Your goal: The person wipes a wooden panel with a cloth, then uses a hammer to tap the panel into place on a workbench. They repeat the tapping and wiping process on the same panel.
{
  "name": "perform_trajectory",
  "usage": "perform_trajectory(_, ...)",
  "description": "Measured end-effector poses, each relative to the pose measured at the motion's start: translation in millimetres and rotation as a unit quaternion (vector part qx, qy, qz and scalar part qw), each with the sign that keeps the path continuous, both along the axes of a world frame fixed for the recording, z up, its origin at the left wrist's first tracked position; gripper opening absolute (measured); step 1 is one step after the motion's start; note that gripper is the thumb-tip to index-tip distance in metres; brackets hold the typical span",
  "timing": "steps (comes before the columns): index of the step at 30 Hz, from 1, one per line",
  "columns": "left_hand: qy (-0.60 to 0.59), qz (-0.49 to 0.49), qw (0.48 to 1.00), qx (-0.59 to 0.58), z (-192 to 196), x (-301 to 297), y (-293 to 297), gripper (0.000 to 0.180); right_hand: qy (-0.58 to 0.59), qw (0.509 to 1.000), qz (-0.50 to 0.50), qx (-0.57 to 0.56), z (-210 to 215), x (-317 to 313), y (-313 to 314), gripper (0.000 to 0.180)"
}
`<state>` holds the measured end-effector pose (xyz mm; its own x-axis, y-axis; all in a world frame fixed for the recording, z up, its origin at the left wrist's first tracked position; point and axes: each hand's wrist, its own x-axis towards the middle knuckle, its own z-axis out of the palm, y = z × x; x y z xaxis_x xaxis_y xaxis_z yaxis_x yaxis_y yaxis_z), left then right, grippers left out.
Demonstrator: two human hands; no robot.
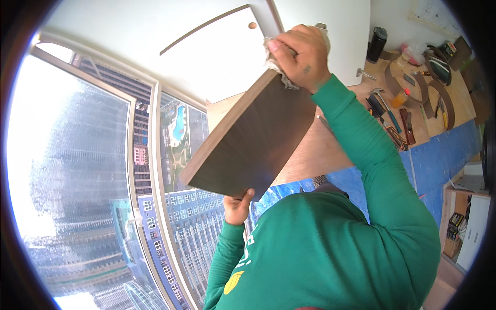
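Note:
A dark brown wood-grain board [253, 139] with a lighter edge slants in front of me, raised at its far end. My left hand [238, 207] grips its near lower edge, thumb on the face. At the board's far upper end, my right hand [304, 59] is closed around a crumpled pale rag [274, 58], which lies against the board's end. Some of my right fingertips are hidden behind the rag and hand. A wooden worktop [310, 155] is partly covered by the board.
On the worktop at the right lie a hammer [388, 109], a brush [376, 105], a small orange bottle [400, 98], curved brown strips [447, 106] and a black flask [377, 45]. Blue sheeting [439, 155] covers the floor. A tall window [77, 155] stands close on my left, white panels [217, 57] ahead.

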<state>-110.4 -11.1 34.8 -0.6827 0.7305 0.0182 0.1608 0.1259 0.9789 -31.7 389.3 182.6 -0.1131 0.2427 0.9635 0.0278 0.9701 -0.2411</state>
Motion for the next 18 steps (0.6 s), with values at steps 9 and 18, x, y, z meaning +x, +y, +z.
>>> perform_trajectory(9,0.004,-0.028,0.999,-0.022,-23.7,-2.9,-3.7,0.017,-0.039,0.999,-0.001,0.007,-26.8,-3.4,-12.0,0.025)
perform_trajectory(18,0.049,0.084,0.993,0.064,7.1,-9.5,9.4,0.035,-0.061,0.998,0.014,-0.015,-40.5,-13.9,-31.5,0.026)
